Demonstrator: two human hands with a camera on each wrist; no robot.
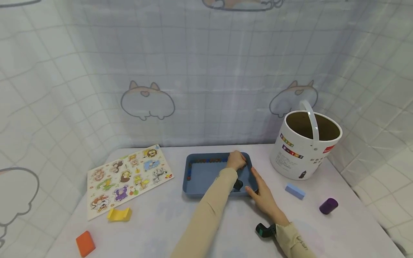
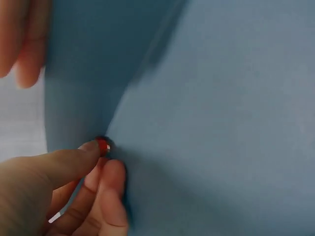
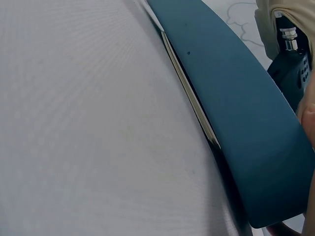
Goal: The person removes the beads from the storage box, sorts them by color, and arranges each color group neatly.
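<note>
In the head view my left hand [image 1: 236, 160] reaches into the back right corner of a blue tray [image 1: 209, 195]. Its thumb and fingers pinch a small shiny red bead [image 2: 104, 146] against the tray's edge, as the left wrist view shows. Brown and blue beads [image 1: 209, 161] form a line along the tray's back and left sides. My right hand [image 1: 265, 197] rests at the front right corner, fingers extended along the right wall and thumb near the front rim. Only part of that hand shows in the right wrist view, beside the tray wall [image 3: 246, 113].
At the left lies an animal picture board [image 1: 129, 179], with a yellow block [image 1: 119, 215] and an orange block [image 1: 85, 244] before it. A white bucket [image 1: 300, 157] stands at the right, near a light blue block [image 1: 295, 191] and a purple cylinder [image 1: 328, 206].
</note>
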